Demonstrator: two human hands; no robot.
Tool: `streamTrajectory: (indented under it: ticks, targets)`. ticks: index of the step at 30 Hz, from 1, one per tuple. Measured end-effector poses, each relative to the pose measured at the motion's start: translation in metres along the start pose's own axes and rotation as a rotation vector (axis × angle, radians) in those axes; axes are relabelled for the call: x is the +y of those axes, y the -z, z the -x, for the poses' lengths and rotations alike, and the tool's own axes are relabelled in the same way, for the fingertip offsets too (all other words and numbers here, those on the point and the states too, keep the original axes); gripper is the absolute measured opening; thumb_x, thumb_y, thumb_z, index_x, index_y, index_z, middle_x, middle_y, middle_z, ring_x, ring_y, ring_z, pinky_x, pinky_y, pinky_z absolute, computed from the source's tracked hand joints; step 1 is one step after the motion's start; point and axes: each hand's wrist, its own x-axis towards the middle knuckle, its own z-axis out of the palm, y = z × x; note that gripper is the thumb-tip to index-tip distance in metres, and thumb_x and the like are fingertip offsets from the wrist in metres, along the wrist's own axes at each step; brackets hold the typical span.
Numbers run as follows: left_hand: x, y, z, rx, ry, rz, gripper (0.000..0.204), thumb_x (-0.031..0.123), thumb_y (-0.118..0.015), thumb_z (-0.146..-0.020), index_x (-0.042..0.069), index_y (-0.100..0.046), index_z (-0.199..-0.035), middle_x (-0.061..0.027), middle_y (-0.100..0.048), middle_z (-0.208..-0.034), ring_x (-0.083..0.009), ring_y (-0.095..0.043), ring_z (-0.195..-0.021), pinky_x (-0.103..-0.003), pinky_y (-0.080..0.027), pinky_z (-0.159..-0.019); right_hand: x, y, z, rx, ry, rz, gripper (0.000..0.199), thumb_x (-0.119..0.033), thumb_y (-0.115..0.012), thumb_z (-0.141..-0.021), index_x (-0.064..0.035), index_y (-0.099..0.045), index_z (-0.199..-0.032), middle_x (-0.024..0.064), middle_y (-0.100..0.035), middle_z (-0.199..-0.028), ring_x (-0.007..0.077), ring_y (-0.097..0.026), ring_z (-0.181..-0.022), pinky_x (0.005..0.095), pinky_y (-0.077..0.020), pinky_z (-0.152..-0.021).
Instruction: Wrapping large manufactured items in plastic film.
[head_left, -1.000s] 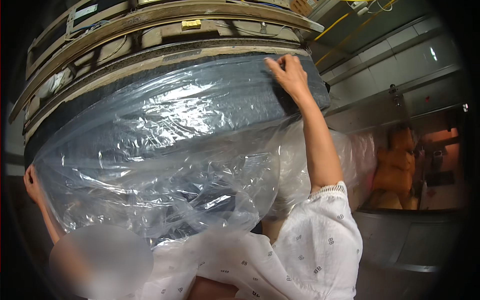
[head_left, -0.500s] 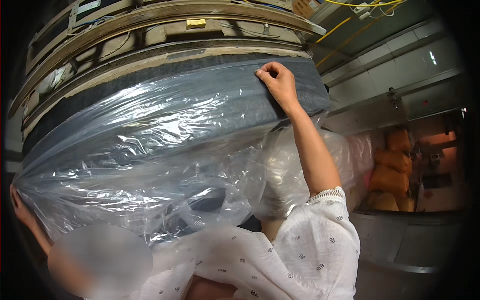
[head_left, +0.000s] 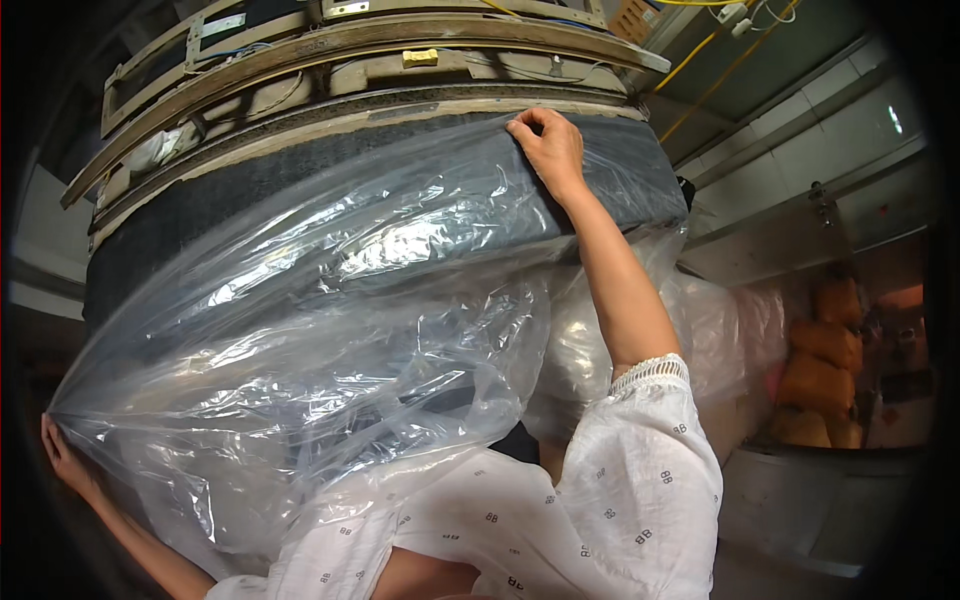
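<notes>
A large clear plastic sheet (head_left: 400,245) is drawn over a dark grey padded-looking surface (head_left: 230,180) and hangs down toward my lap, crinkled and shiny. My right hand (head_left: 553,152) pinches the sheet's far edge between thumb and fingers, close to the back of the dark surface. At the far left, my left hand (head_left: 66,456) is closed on the sheet's gathered left end, off the side of the dark surface. Between both hands the edge runs taut in a slanting line. Part of the left hand's fingers is hard to make out near the dark rim.
Wooden rails (head_left: 330,38) with wires run behind the dark surface, and a small yellow block (head_left: 420,58) lies among them. More bunched clear plastic (head_left: 580,355) hangs at the right. Orange bundles (head_left: 825,360) are stacked farther right. Yellow cables (head_left: 690,62) stretch at the upper right.
My left hand has come nearer to me, pulling its end of the sheet along. More dark surface shows at the left. My right hand has shifted slightly farther back with the edge.
</notes>
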Motion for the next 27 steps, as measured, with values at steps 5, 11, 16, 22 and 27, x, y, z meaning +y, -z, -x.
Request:
streamTrajectory:
  ticks: [5,11,16,22,27]
  targets:
    - [-0.057,0.029,0.032,-0.135,0.076,0.104,0.027,0.02,-0.051,-0.092,0.001,-0.057,-0.111,-0.001,-0.056,-0.11,-0.0119,-0.048,-0.102,-0.023,-0.033,-0.093,-0.001,-0.001,-0.01,-0.13,-0.146,0.056,0.022,-0.026,-0.068,-0.073,-0.0046,-0.063,-0.077,0.007,-0.063,-0.075,0.02,-0.059,-0.068,0.0306,-0.044,-0.063]
    - [-0.049,-0.012,0.058,-0.263,0.541,0.322,0.037,0.033,-0.057,-0.088,0.008,-0.056,-0.116,0.0048,-0.054,-0.111,-0.0089,-0.049,-0.101,-0.02,-0.032,-0.076,0.019,-0.008,-0.034,-0.154,0.059,0.102,0.022,-0.026,-0.069,-0.073,-0.0069,-0.063,-0.082,0.0082,-0.06,-0.076,0.0199,-0.058,-0.072,0.03,-0.0439,-0.065]
    - [0.028,-0.073,0.006,0.169,0.551,0.702,0.034,0.026,-0.051,-0.091,0.01,-0.052,-0.122,0.0009,-0.054,-0.117,-0.0139,-0.051,-0.106,-0.027,-0.035,-0.089,-0.018,0.044,-0.077,0.068,0.035,-0.97,0.012,-0.016,-0.057,-0.086,-0.0058,-0.051,-0.089,0.0021,-0.054,-0.078,0.012,-0.052,-0.068,0.0281,-0.0444,-0.06]
    - [-0.063,-0.231,-0.077,-0.115,0.063,0.444,0.034,0.029,-0.052,-0.091,0.001,-0.06,-0.108,-0.0029,-0.061,-0.102,-0.0105,-0.053,-0.098,-0.023,-0.039,-0.088,0.055,-0.01,-0.065,0.379,-0.061,0.0,0.017,-0.017,-0.055,-0.083,-0.001,-0.052,-0.087,0.0092,-0.062,-0.078,0.0183,-0.059,-0.072,0.0317,-0.0447,-0.065]
    - [-0.047,-0.308,-0.091,-0.166,0.266,0.606,0.035,0.03,-0.054,-0.09,0.0,-0.062,-0.106,-0.0029,-0.063,-0.099,-0.0101,-0.055,-0.096,-0.023,-0.039,-0.086,0.079,-0.016,-0.055,0.369,-0.186,-0.301,0.02,-0.02,-0.063,-0.078,-0.0011,-0.06,-0.084,0.0105,-0.063,-0.077,0.0215,-0.059,-0.072,0.0317,-0.0451,-0.069]
